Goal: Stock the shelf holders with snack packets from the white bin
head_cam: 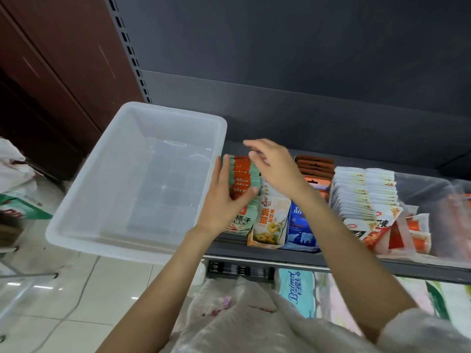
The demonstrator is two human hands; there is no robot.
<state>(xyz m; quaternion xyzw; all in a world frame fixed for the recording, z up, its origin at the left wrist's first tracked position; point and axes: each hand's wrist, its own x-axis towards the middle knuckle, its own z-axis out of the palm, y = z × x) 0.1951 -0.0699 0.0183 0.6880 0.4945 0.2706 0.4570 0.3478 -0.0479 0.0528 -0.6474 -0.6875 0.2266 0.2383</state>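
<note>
White bin (pixel 142 138) sits bare beside shelf (pixel 267 253) rows of snack pkts; left hand (pixel 224 202) grips green-orange packets (pixel 242 179), right hand (pixel 275 166) fingers spread above.

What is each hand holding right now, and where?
Left hand grips the green-orange packet row by its sides. Right hand holds nothing.

The right hand (pixel 274 165) was motion-blurred and hid the row behind the yellow packet (pixel 270 222). The left hand (pixel 225 200) covered the green packets' (pixel 242 179) left side. The frame's right edge cut off blurred red packs (pixel 456 200).
</note>
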